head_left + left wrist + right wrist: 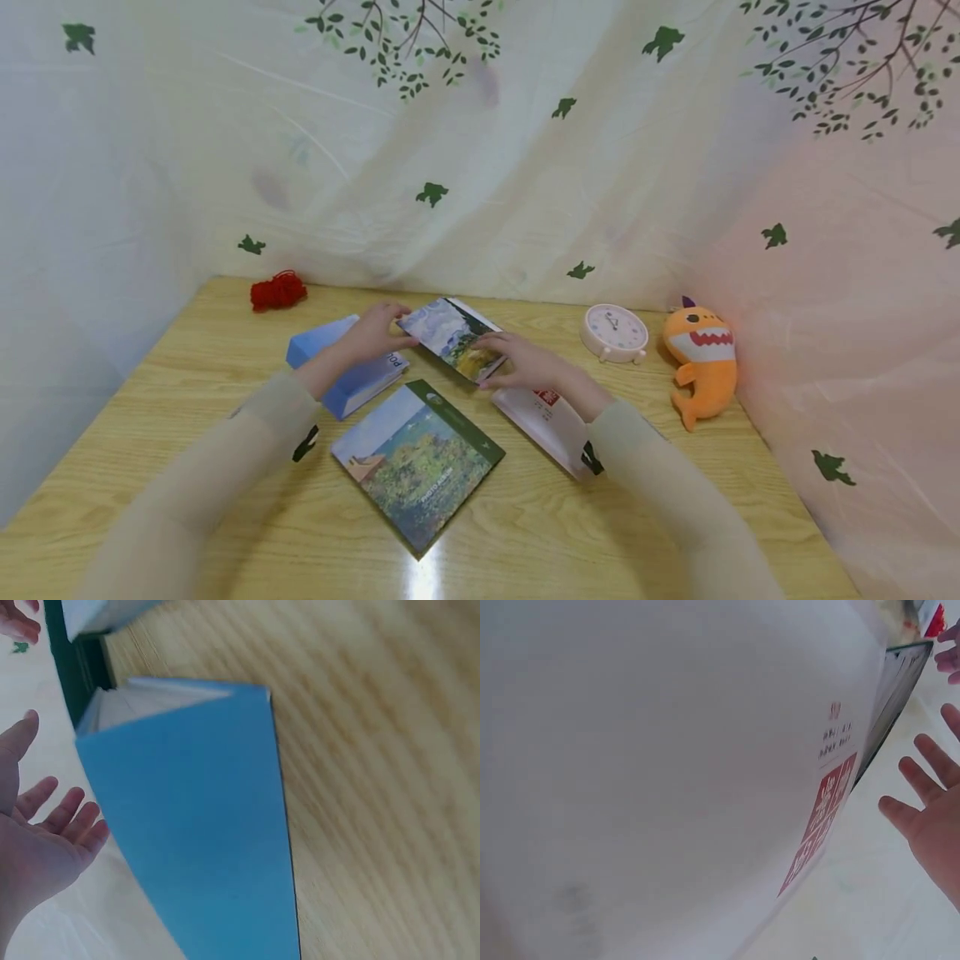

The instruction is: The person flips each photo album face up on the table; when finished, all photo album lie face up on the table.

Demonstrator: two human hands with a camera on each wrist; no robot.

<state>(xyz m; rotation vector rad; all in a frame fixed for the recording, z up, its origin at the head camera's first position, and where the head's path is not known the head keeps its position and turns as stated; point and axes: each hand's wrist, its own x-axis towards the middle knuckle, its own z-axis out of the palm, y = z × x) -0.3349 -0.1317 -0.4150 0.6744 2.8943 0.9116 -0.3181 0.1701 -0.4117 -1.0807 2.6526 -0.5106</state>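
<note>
A book with a painted landscape cover (450,337) lies at the middle back between both hands. My left hand (372,333) is at its left corner, thumb and fingers apart. Over its right edge is my right hand (528,364), fingers spread. The left hand (45,832) and right hand (937,817) each show loose fingers with nothing gripped in the wrist views. A thick blue book (195,817) stands below the left wrist. Beneath the right wrist lies a white, red-printed book or packet (547,429), its kind unclear. Contact with the painted book is hard to tell.
A photo album (427,467) with a painted garden cover and green strip lies in front. Red yarn (277,292) sits at the back left. A pink round clock (615,333) and an orange shark plush (705,362) are on the right. Patterned curtains surround the wooden table (187,417).
</note>
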